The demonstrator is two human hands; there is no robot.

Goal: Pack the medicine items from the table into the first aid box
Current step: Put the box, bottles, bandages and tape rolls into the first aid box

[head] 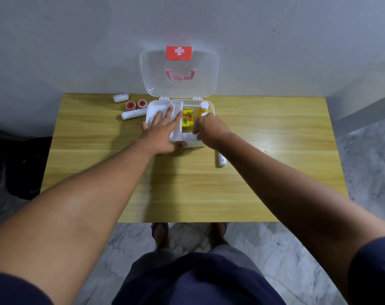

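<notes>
The white first aid box [210, 106] lies open at the table's far edge, its clear lid [179, 72] standing up against the wall. Inside are a yellow packet [187, 119] and a yellow bottle with a white cap [204, 108]. My left hand [163, 130] rests flat, fingers spread, on the white inner tray [159, 107] in the box's left half. My right hand [209, 130] is curled over the box's right front part, its fingers pinching a white item [190, 136] there. What that item is stays unclear.
Left of the box lie a small white roll [120, 97], two red-capped pieces [136, 104] and a long white roll [133, 113]. A white tube [221, 160] lies under my right forearm. The wooden table [187, 186] ends at the wall; marble floor lies around it.
</notes>
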